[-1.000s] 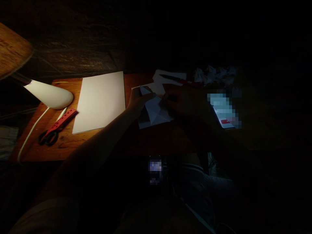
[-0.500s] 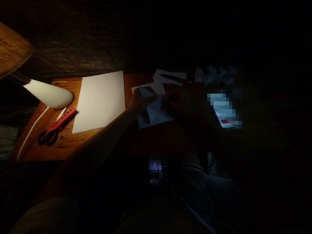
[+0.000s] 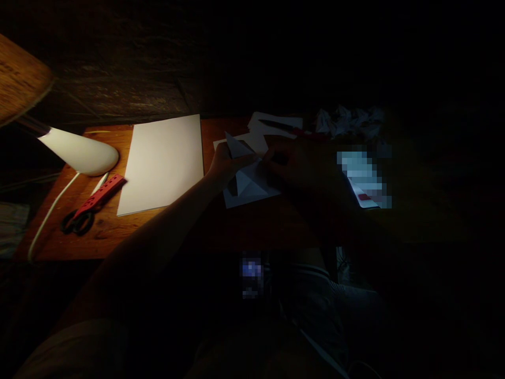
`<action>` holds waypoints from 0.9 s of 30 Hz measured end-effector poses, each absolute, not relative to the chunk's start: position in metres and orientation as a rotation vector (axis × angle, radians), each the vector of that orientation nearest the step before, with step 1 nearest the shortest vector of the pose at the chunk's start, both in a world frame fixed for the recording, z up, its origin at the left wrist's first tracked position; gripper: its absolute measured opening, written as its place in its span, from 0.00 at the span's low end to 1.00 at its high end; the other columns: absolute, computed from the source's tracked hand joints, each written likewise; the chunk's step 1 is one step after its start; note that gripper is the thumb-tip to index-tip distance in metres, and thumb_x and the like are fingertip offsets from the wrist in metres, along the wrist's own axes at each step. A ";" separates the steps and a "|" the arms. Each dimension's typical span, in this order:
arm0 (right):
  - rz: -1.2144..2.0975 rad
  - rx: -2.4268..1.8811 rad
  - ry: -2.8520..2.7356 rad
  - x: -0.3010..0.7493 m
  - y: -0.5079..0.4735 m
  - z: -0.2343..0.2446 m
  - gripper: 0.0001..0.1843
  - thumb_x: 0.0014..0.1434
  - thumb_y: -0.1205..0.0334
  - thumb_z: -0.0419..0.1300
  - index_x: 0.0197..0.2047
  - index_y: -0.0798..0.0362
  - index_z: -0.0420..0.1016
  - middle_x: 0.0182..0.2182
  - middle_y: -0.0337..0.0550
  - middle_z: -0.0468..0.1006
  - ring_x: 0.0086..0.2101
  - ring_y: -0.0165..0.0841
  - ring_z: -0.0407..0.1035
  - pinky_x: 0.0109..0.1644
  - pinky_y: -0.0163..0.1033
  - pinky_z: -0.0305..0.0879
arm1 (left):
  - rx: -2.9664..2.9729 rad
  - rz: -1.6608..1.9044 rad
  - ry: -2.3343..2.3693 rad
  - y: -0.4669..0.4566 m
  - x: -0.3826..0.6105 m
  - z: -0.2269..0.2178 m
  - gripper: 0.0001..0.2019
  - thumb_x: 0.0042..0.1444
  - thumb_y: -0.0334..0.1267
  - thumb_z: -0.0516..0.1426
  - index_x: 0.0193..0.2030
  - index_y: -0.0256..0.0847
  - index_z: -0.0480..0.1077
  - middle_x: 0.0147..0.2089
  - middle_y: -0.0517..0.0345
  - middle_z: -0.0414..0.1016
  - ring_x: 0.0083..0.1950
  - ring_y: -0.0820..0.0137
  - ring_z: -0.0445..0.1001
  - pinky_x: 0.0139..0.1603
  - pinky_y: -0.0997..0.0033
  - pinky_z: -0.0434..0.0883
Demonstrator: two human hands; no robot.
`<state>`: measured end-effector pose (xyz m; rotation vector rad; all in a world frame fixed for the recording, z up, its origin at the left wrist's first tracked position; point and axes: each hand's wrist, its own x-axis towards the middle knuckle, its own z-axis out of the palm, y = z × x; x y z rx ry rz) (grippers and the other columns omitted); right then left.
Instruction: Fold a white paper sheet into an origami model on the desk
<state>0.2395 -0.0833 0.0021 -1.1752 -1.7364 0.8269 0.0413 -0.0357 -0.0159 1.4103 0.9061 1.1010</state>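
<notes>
Between my hands, in the dim middle of the table, is a folded piece of white paper (image 3: 249, 180) with creased triangular flaps. My left hand (image 3: 223, 162) grips its left side, thumb lying across the paper and one pointed flap standing up above it. On the right edge, the fingers of my right hand (image 3: 282, 160) are closed in a pinch; deep shadow hides most of that hand. Beneath the folded piece lies a flat white sheet (image 3: 232, 202).
A stack of white paper (image 3: 163, 163) lies left of my hands. Further left are a lamp (image 3: 79, 151) and scissors with black handles (image 3: 81, 221) by a red piece. A knife (image 3: 276, 125) rests on paper behind. Folded paper pieces (image 3: 347, 122) and a lit phone (image 3: 361, 179) are at right.
The pointed flap of the folded paper has risen slightly and the lower folds have shifted upward. Both hands stay in nearly the same place.
</notes>
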 end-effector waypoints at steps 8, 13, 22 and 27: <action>0.885 -1.151 -1.733 0.237 -0.082 0.000 0.07 0.56 0.61 0.66 0.28 0.49 0.74 0.29 0.39 0.78 0.33 0.35 0.71 0.40 0.41 0.66 | 1.373 1.096 0.843 -0.035 0.042 -0.015 0.12 0.40 0.36 0.72 0.24 0.41 0.71 0.25 0.58 0.72 0.27 0.70 0.70 0.26 0.70 0.69; 0.879 -1.128 -1.716 0.238 -0.081 -0.002 0.09 0.59 0.56 0.65 0.30 0.49 0.74 0.31 0.39 0.78 0.35 0.36 0.71 0.41 0.41 0.66 | 1.385 1.075 0.871 -0.035 0.042 -0.017 0.13 0.42 0.39 0.72 0.26 0.41 0.72 0.25 0.57 0.72 0.28 0.68 0.73 0.28 0.69 0.71; 0.807 -1.195 -1.715 0.238 -0.083 0.010 0.07 0.55 0.64 0.67 0.27 0.49 0.73 0.31 0.39 0.78 0.38 0.38 0.72 0.44 0.42 0.67 | 1.273 1.236 0.896 -0.026 0.043 -0.023 0.16 0.42 0.42 0.72 0.26 0.42 0.69 0.28 0.59 0.74 0.29 0.68 0.75 0.30 0.70 0.72; 0.795 -1.229 -1.705 0.238 -0.086 0.010 0.05 0.55 0.64 0.65 0.28 0.50 0.74 0.30 0.39 0.78 0.35 0.36 0.71 0.41 0.41 0.66 | 1.256 1.231 0.909 -0.022 0.042 -0.025 0.18 0.41 0.44 0.72 0.26 0.42 0.68 0.27 0.59 0.74 0.28 0.69 0.74 0.29 0.71 0.71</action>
